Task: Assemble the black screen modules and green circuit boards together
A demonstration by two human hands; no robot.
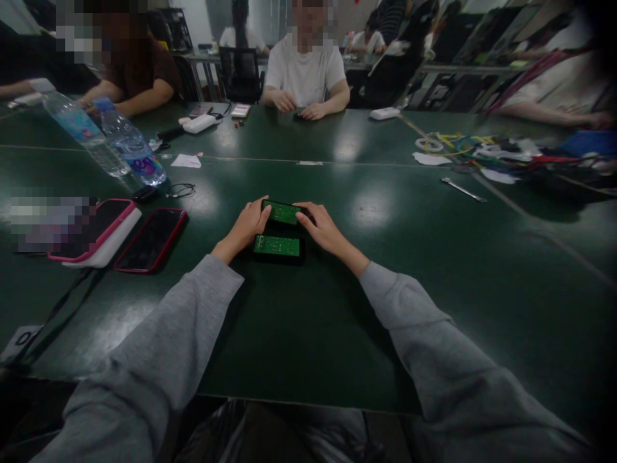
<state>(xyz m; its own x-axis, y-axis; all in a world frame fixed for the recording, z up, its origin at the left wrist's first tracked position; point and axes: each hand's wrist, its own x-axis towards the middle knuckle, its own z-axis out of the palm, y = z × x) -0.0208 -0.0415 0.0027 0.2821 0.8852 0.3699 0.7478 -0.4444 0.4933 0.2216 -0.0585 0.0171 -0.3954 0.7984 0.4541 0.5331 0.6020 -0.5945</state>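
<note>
Room: beyond us, several people sit among black chairs [240, 72] and further tables, dim and softly blurred.
Desk [308, 334]: we work at a dark green, glossy top, crossed by pale seams.
Far board [282, 213]: we have this green circuit board in its black frame between both hands, ahead of us; whether it is lifted or resting, we cannot tell.
Left hand [250, 222]: our grip pinches the far board's left end, thumb over the top.
Right hand [319, 226]: our grip pinches the right end, thumb on the edge and fingers around the far side.
Near board [278, 245]: we see a second green board in a black frame, lying just on our side of the far board.
Phones: to our left lie a red-edged phone [152, 241] and, beside it, a pink-edged phone [96, 230] atop something white.
Bottles: behind them we find two clear bottles, one white-capped [80, 122] and one blue-capped [129, 143].
Right side: we see a wrench [463, 189] lying alone, with tangled cables [465, 146] past it.
Opposite: facing us, a person in a white top [307, 72] has both hands at a small dark object [299, 111].
</note>
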